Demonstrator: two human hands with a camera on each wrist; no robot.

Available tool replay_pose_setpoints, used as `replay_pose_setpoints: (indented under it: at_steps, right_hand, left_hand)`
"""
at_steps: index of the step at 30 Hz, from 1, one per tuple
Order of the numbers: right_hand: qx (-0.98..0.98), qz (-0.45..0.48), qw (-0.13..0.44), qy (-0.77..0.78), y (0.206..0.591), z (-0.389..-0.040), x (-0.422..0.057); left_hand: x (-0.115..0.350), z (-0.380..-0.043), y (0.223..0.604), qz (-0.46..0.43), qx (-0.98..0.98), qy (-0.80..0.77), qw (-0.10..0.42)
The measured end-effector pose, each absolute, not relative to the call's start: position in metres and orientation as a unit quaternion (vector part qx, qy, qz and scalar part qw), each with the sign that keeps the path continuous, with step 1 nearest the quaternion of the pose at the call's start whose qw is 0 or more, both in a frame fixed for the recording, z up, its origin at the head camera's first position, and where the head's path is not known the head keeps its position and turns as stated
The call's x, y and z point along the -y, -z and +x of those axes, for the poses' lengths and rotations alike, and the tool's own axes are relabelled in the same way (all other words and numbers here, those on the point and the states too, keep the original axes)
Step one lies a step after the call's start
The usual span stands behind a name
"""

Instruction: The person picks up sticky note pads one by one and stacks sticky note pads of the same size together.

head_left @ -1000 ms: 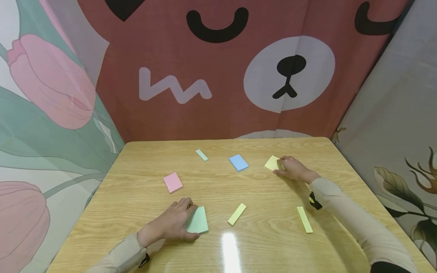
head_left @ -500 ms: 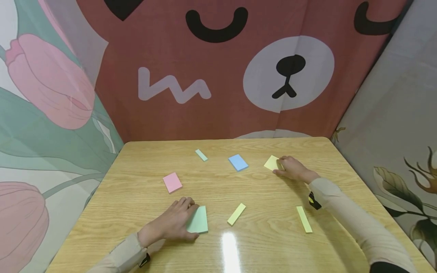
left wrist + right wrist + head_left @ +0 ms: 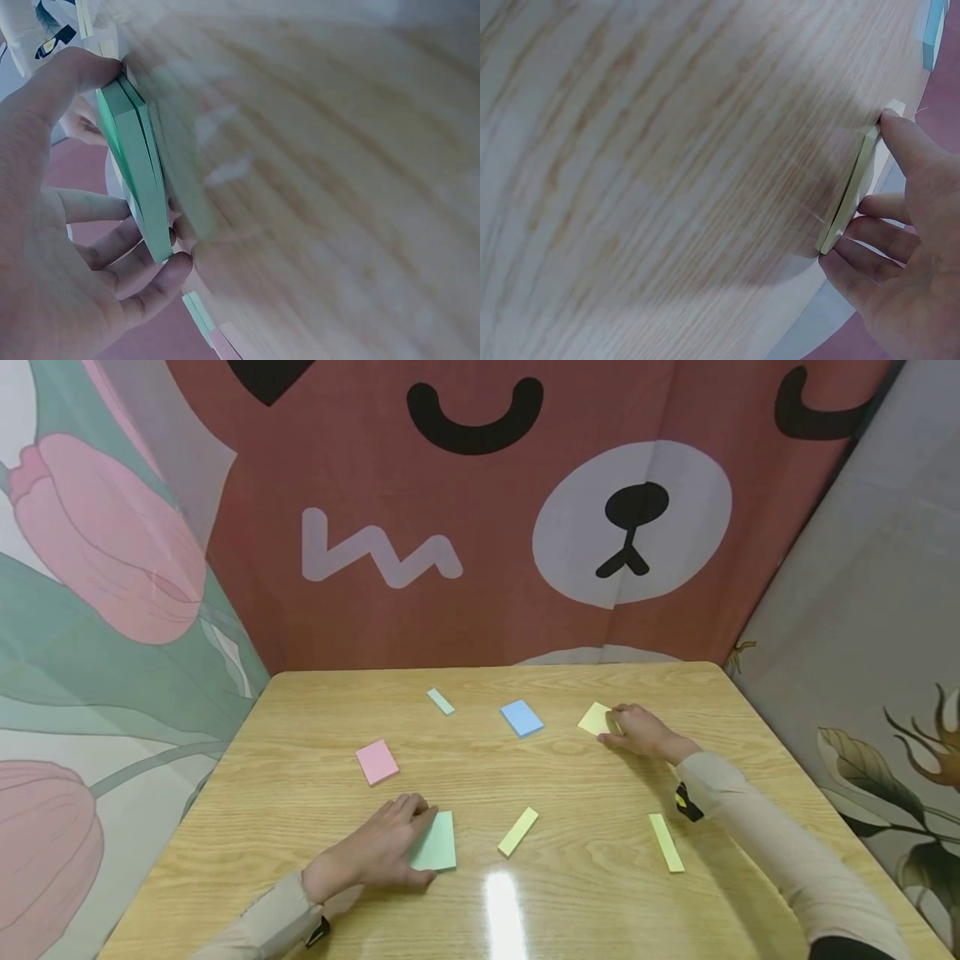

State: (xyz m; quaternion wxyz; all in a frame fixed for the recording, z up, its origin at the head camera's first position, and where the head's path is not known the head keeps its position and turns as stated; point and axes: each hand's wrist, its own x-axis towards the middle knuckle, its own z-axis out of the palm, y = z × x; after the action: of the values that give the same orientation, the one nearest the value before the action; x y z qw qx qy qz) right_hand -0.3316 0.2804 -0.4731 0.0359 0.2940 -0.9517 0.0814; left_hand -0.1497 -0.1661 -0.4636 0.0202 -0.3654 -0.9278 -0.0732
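My left hand [image 3: 377, 845] grips a square green sticky note pad [image 3: 438, 843] by its edges at the near left of the table. In the left wrist view, the thumb is at one end of the green pad [image 3: 144, 166] and the fingers at the other, its layers slightly parted. Toward the far right, my right hand [image 3: 642, 732] holds a square yellow sticky note pad [image 3: 594, 719] between thumb and fingers. The right wrist view shows the thin side of the yellow pad [image 3: 850, 193] close against the tabletop. Each hand hides part of its pad.
Around the wooden table [image 3: 315, 710] lie a pink pad [image 3: 377, 762], a blue pad [image 3: 522, 718], a narrow green strip pad [image 3: 441, 702], and two narrow yellow strip pads [image 3: 518, 832], one farther right. Printed curtains [image 3: 480, 627] hang behind and beside the table.
Both hands keep their hold on the green and yellow pads, almost still. The whole head view has shifted very slightly.
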Motion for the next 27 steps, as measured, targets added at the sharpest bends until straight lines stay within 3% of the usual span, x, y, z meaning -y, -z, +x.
replay_pose_setpoints:
  at_steps: [27]
  right_hand:
    - [0.957, 0.274, 0.022, -0.087, 0.4714, -0.3293, -0.2795]
  left_hand:
    - [0.1634, -0.1577, 0.4624, -0.374, 0.923, 0.088, 0.039]
